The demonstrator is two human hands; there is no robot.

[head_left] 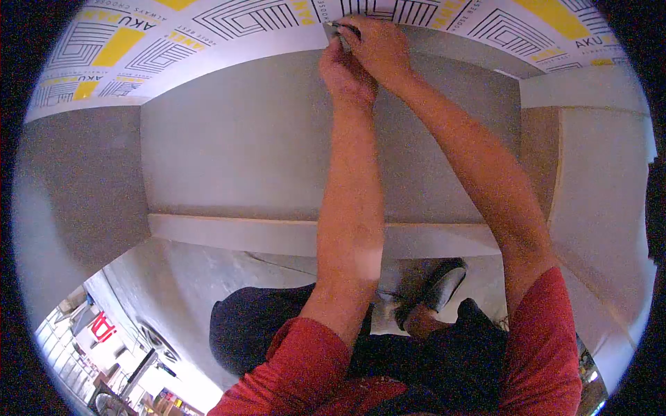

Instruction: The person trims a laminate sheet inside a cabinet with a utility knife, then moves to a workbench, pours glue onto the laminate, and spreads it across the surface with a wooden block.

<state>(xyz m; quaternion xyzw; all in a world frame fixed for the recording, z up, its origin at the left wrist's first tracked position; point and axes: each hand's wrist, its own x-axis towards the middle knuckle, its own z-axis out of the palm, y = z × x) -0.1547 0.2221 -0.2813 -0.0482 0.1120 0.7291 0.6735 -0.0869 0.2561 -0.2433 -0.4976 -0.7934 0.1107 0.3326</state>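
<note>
Both my hands are raised together at the top middle, against a white sheet printed with yellow blocks and black line patterns (pixel 243 21). My right hand (pixel 380 47) is closed, its fingers bent around a small dark object (pixel 352 29) that I cannot identify. Just below and to the left, my left hand (pixel 347 75) is closed too, with thumb and fingertips pinched by the same spot. What the left fingers hold is mostly hidden. Behind my forearms stands a grey panel (pixel 236 139), the back of a box-like cabinet.
Grey side panels stand at left (pixel 83 180) and right (pixel 603 187). A pale rail (pixel 229 227) crosses the cabinet's lower front. Below it are the concrete floor (pixel 187 277), my dark-clothed legs (pixel 263 326) and a shoe (pixel 444 286). Cluttered items and bright light show at lower left.
</note>
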